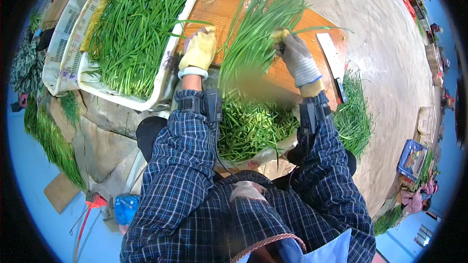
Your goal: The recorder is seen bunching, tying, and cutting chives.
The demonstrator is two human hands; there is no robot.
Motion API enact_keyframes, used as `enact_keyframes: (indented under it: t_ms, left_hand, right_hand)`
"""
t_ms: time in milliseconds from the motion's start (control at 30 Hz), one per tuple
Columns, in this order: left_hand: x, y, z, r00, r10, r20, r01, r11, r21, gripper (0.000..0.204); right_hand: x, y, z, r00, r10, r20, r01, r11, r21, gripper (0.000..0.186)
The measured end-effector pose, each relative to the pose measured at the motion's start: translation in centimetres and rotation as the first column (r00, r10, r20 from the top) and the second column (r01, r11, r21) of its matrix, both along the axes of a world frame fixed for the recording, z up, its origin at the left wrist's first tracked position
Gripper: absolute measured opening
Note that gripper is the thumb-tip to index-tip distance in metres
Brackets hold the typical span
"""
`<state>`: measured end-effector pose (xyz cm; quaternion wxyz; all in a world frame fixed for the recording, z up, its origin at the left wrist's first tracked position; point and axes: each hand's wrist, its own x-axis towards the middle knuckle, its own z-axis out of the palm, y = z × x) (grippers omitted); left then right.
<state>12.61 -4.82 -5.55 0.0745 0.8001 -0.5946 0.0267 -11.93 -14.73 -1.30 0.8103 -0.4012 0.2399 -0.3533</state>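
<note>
My left hand [198,48], in a yellow glove, is closed beside the white crate of long green leaves [136,24]; a leaf crosses its fingertips, and what it grips is hidden. My right hand [293,56], in a grey glove, is closed on a loose bunch of green leaves [258,24] over the wooden board [214,2]. A knife [327,56] with a wide blade lies on the board's right, its black handle over the edge. Below the board is a pile of chopped green pieces [253,131]. A brown blur hides part of the middle.
Nested empty-looking crates [66,48] stand at the left, above leaf piles [48,141]. More leaves [353,117] lie beside the board on the concrete floor [380,44]. At the far right are people [417,197] and a blue box [409,160]. A red-handled tool [85,216] is lower left.
</note>
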Motion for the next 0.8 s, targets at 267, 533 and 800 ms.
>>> enact_keyframes:
  t_ms: [267, 533, 800]
  left_hand:
    - [-0.9, 0.5, -0.3, 0.929, 0.274, -0.247, -0.257, 0.961, 0.1, 0.028]
    - [-8.6, 4.7, 8.1, 0.981, -0.147, -0.129, 0.128, 0.981, -0.148, 0.011]
    - [-12.7, 7.4, 9.6, 0.888, -0.389, -0.245, 0.32, 0.906, -0.278, 0.022]
  right_hand:
    - [0.4, 3.5, 1.3, 0.893, 0.032, -0.449, -0.083, 0.992, -0.095, 0.026]
    - [2.0, 6.1, 0.5, 0.936, 0.107, -0.336, -0.105, 0.994, 0.023, 0.027]
    - [-5.2, 7.2, 7.6, 0.805, -0.031, -0.593, -0.191, 0.932, -0.308, 0.023]
